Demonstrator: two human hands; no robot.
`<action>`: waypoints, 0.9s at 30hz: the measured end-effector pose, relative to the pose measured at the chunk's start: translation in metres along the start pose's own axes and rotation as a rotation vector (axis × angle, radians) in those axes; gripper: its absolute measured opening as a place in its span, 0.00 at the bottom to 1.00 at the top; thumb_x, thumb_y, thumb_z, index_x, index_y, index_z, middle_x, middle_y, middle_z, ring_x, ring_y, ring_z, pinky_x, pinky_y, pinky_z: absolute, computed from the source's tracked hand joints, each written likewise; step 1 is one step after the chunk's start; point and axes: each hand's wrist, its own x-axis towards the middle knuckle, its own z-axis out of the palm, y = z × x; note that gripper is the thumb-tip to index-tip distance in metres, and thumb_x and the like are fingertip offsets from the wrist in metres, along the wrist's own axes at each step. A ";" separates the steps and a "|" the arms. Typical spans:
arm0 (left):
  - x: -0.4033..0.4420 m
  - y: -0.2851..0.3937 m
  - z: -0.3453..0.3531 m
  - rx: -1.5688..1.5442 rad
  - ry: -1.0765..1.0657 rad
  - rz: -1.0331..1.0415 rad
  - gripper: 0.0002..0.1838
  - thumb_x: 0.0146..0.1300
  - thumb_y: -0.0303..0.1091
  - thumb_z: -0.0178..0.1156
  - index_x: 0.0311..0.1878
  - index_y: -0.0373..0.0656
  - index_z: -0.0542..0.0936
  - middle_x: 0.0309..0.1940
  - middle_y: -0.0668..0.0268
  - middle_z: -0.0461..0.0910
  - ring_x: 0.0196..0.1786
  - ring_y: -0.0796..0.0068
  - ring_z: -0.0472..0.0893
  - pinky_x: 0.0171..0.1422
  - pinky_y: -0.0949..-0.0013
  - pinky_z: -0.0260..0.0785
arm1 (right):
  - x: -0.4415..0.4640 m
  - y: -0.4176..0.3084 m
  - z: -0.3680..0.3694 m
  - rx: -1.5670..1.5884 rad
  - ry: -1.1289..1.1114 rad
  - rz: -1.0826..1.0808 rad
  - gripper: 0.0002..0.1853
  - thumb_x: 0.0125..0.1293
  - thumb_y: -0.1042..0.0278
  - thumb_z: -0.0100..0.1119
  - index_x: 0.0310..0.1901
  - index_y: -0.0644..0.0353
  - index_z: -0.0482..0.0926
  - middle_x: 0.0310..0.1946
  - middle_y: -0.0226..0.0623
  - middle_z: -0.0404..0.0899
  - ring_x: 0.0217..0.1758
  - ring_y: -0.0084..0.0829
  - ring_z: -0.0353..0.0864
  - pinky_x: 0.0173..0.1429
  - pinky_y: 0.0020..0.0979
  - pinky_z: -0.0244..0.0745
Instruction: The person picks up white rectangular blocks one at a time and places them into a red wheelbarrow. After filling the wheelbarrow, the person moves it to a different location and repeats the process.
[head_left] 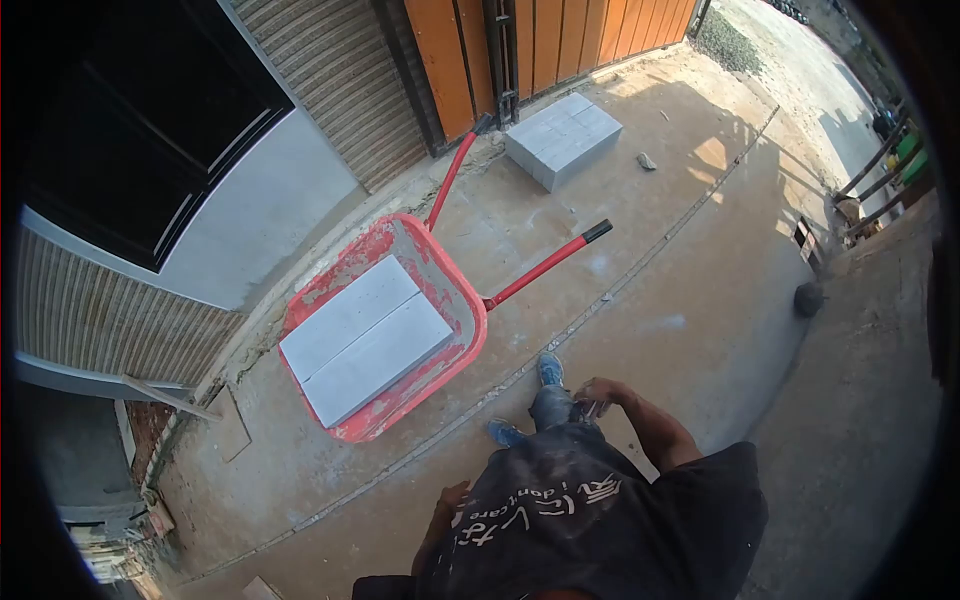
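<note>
My right hand [602,391] is bent in beside my right thigh, its fingers curled. Something small and dark with pale patches shows under the fingers, but I cannot make out what it is. My left hand [457,493] hangs low at my left side, close to my dark shirt [560,510]; its fingers are too small and shaded to read. Ahead and to the left stands a red wheelbarrow [478,318], apart from both hands. Two pale grey lightweight blocks [365,338] lie side by side in its tray.
A stack of the same blocks [563,140] stands by the orange slatted gate [560,40]. A wheelbarrow handle [550,265] juts toward the right. A narrow joint [640,262] crosses the concrete floor. A dark round object [808,299] lies by the right-hand wall.
</note>
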 end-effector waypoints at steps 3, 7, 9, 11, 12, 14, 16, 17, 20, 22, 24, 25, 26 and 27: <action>0.034 0.041 -0.026 -0.535 -0.232 -0.029 0.24 0.58 0.49 0.57 0.53 0.44 0.74 0.46 0.53 0.76 0.48 0.53 0.76 0.47 0.53 0.69 | 0.044 0.094 -0.035 0.137 0.343 -0.257 0.24 0.58 0.53 0.57 0.52 0.57 0.76 0.38 0.46 0.80 0.38 0.38 0.83 0.40 0.38 0.80; 0.060 0.184 0.015 -0.512 0.276 -0.128 0.20 0.57 0.46 0.59 0.50 0.46 0.75 0.44 0.55 0.76 0.41 0.56 0.77 0.40 0.58 0.70 | -0.009 0.142 -0.067 0.329 0.556 -0.109 0.23 0.55 0.56 0.60 0.51 0.58 0.76 0.32 0.39 0.81 0.30 0.31 0.82 0.31 0.33 0.79; 0.114 0.258 0.037 -0.308 0.045 -0.081 0.20 0.58 0.46 0.59 0.49 0.45 0.75 0.41 0.59 0.76 0.38 0.60 0.78 0.37 0.60 0.69 | -0.015 0.198 -0.088 0.259 0.570 -0.146 0.20 0.55 0.58 0.61 0.48 0.58 0.78 0.29 0.37 0.80 0.28 0.30 0.81 0.29 0.31 0.77; 0.124 0.336 0.088 -0.149 0.079 -0.088 0.20 0.58 0.46 0.59 0.50 0.45 0.75 0.40 0.60 0.77 0.36 0.62 0.78 0.35 0.61 0.69 | -0.024 0.244 -0.113 0.501 0.613 -0.116 0.18 0.54 0.59 0.61 0.45 0.58 0.79 0.28 0.37 0.80 0.28 0.29 0.80 0.28 0.31 0.77; 0.132 0.377 0.115 -0.022 0.133 -0.100 0.21 0.58 0.46 0.59 0.51 0.45 0.75 0.38 0.62 0.78 0.35 0.65 0.79 0.32 0.62 0.68 | -0.028 0.264 -0.130 0.712 0.631 -0.093 0.16 0.54 0.59 0.61 0.43 0.58 0.80 0.28 0.38 0.80 0.27 0.29 0.80 0.27 0.31 0.76; 0.140 0.446 0.175 0.105 0.033 -0.020 0.24 0.58 0.46 0.60 0.53 0.43 0.74 0.39 0.62 0.78 0.36 0.66 0.79 0.34 0.62 0.70 | -0.043 0.320 -0.159 0.841 0.741 -0.017 0.15 0.54 0.60 0.61 0.40 0.60 0.79 0.28 0.38 0.80 0.26 0.29 0.80 0.26 0.32 0.76; 0.155 0.519 0.216 0.268 -0.087 0.155 0.26 0.57 0.47 0.61 0.55 0.41 0.74 0.40 0.62 0.79 0.39 0.69 0.79 0.37 0.65 0.72 | -0.052 0.349 -0.179 0.970 0.847 0.067 0.14 0.54 0.61 0.60 0.38 0.61 0.79 0.27 0.39 0.80 0.25 0.29 0.80 0.25 0.33 0.75; 0.163 0.547 0.245 0.302 -0.116 0.252 0.27 0.57 0.47 0.62 0.55 0.40 0.74 0.40 0.61 0.79 0.40 0.69 0.79 0.39 0.67 0.73 | -0.059 0.365 -0.196 1.042 0.886 0.166 0.13 0.54 0.62 0.60 0.37 0.62 0.78 0.26 0.38 0.79 0.24 0.29 0.79 0.24 0.33 0.74; 0.119 0.640 0.320 0.017 -0.246 0.403 0.29 0.56 0.48 0.63 0.55 0.38 0.74 0.42 0.60 0.80 0.44 0.71 0.79 0.47 0.72 0.71 | -0.082 0.390 -0.234 1.085 0.881 0.272 0.13 0.56 0.63 0.58 0.40 0.63 0.77 0.28 0.39 0.78 0.24 0.32 0.78 0.26 0.35 0.73; 0.100 0.672 0.353 0.079 -0.294 0.464 0.29 0.56 0.50 0.63 0.55 0.39 0.75 0.43 0.57 0.80 0.45 0.69 0.79 0.49 0.72 0.70 | -0.088 0.394 -0.258 1.053 0.833 0.279 0.14 0.58 0.64 0.56 0.43 0.62 0.76 0.32 0.40 0.77 0.25 0.34 0.78 0.30 0.35 0.73; 0.112 0.695 0.374 0.136 -0.337 0.522 0.29 0.55 0.51 0.63 0.54 0.40 0.76 0.44 0.54 0.80 0.47 0.68 0.79 0.52 0.71 0.69 | -0.069 0.390 -0.290 1.088 0.861 0.229 0.13 0.58 0.65 0.56 0.43 0.61 0.76 0.31 0.39 0.77 0.25 0.33 0.77 0.29 0.35 0.73; 0.125 0.706 0.378 0.400 -0.288 0.634 0.29 0.55 0.53 0.62 0.53 0.41 0.76 0.44 0.51 0.79 0.49 0.65 0.79 0.55 0.70 0.68 | -0.060 0.378 -0.310 1.168 0.839 0.139 0.13 0.58 0.65 0.56 0.42 0.61 0.76 0.31 0.38 0.76 0.25 0.32 0.77 0.29 0.34 0.73; 0.136 0.710 0.386 0.644 -0.223 0.732 0.29 0.55 0.55 0.61 0.53 0.42 0.77 0.45 0.49 0.79 0.51 0.62 0.78 0.57 0.69 0.66 | -0.055 0.366 -0.335 1.221 0.809 0.053 0.13 0.58 0.64 0.56 0.42 0.60 0.76 0.30 0.37 0.76 0.24 0.31 0.77 0.28 0.33 0.72; 0.147 0.717 0.392 0.612 -0.220 0.717 0.29 0.55 0.55 0.61 0.53 0.42 0.77 0.45 0.49 0.79 0.51 0.62 0.78 0.57 0.69 0.66 | -0.047 0.348 -0.361 1.181 0.784 0.034 0.13 0.58 0.64 0.56 0.43 0.60 0.76 0.30 0.37 0.76 0.24 0.30 0.76 0.27 0.31 0.72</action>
